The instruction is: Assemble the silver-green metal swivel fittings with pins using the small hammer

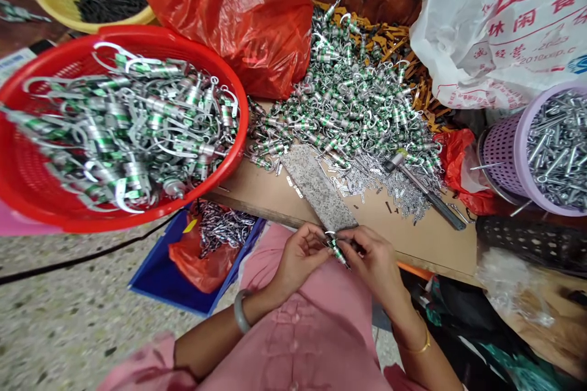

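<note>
Okay, the left hand [300, 255] is closed in a tight pinch on a small green-banded metal fitting [337, 252], held just off the edge of the wooden board [415, 244]. The right hand [372, 259] curls in against the fitting's far end, but its fingers [362, 259] hide what they hold: something dark shows there, and I can't tell whether it's a tool or part of the fitting. That pinch is tiny, so one slip could send the piece into the person's lap or down onto the speckled floor [77, 311]. Watch the rough stone slab [316, 186], too; a knock against it could shove it into the heaped fittings [353, 98] and scatter them. The long tool [426, 192] lies loose among silver scraps [403, 192], and its sharp end, if it has one, is out of sight. Beneath the heap, the board can't be seen at all.
</note>
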Tool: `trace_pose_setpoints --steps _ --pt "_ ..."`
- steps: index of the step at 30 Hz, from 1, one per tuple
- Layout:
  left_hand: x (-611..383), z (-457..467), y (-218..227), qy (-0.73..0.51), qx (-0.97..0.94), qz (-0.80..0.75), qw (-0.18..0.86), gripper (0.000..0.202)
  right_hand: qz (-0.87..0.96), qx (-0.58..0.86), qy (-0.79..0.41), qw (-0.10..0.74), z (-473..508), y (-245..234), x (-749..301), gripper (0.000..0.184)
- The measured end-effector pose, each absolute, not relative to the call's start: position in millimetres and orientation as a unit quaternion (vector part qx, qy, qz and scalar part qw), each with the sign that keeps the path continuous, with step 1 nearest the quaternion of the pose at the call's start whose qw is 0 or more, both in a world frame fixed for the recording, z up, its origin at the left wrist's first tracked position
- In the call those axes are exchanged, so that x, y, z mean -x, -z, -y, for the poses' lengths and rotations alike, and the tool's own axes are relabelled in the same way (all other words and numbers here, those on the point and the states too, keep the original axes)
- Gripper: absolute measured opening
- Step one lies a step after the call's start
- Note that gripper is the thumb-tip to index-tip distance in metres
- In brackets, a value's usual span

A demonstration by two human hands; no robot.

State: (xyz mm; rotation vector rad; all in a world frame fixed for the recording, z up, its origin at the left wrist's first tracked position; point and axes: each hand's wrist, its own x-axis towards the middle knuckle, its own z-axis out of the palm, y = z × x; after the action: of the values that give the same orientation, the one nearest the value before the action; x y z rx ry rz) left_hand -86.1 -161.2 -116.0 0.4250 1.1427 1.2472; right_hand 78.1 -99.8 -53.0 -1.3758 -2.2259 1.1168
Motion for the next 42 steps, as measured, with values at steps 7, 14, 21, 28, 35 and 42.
trace_pose_setpoints --steps 7,14,21,28,35,42 --pt "85.8 160.2 116.1 -0.551 -0.190 -0.494 0.645 0.028 0.771 0.511 -0.352 0.145 110.1 57.2 -74.4 0.010" --pt "87.3 159.9 119.6 -0.545 -0.184 -0.490 0.655 0.032 0.762 0.585 -0.129 0.246 31.2 62.7 -115.5 0.023" --pt "85.8 158.8 118.5 -0.553 -0.181 -0.489 0.650 0.033 0.787 0.603 0.051 0.118 -54.5 84.8 -143.8 0.021" --pt "85.2 158.6 116.7 -0.551 -0.180 -0.496 0.647 0.035 0.835 0.476 -0.194 0.195 51.1 47.1 -127.4 0.030" --pt "84.8 159.5 120.1 -0.554 -0.183 -0.498 0.642 0.037 0.849 0.445 -0.113 0.263 132.5 63.5 -119.9 0.048" --pt "84.1 166.0 114.6 -0.559 -0.275 -0.527 0.578 0.031 0.761 0.567 -0.107 0.297 56.0 64.1 -144.2 0.028"
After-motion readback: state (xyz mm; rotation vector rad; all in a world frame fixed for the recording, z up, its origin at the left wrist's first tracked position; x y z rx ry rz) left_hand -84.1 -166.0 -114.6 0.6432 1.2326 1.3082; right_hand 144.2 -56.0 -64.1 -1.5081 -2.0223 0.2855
